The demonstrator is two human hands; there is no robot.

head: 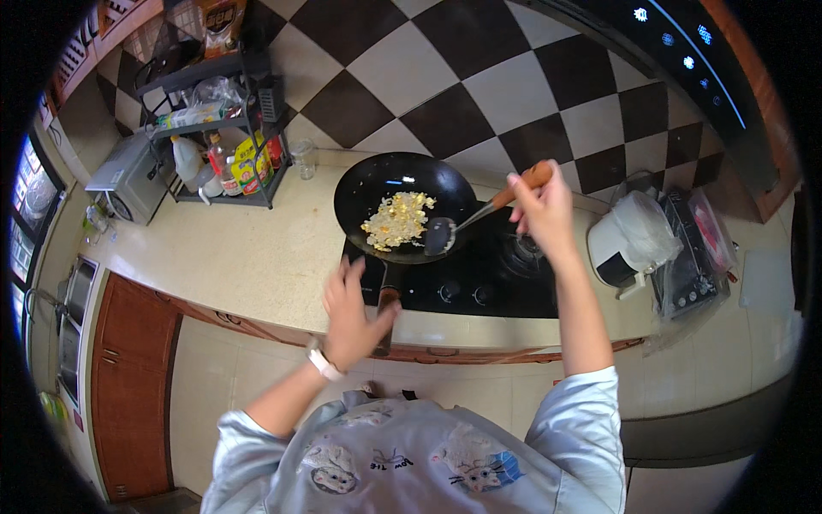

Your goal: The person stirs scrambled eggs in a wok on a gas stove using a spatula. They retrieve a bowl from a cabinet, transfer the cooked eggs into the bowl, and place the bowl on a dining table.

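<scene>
A black wok [359, 186] rests on the left side of the black gas stove [411, 301]. Egg fried rice [395, 221] lies in a heap at its bottom. My right hand [546, 205] grips the wooden handle of a metal spatula [475, 217], whose blade sits inside the wok beside the rice. Slightly blurred, my left hand [352, 311] has its fingers spread above the counter's front edge. It is just left of the wok's wooden handle [387, 305], with the thumb over or near it; I cannot tell whether they touch.
Left on the counter [282, 257] stand a grey rack [221, 125] of bottles and packets, a glass jar [304, 159] and a microwave oven [131, 180]. To the right are a white appliance [616, 234] under plastic and a black cooktop [687, 270]. A lit range hood panel [687, 51] overhangs the upper right.
</scene>
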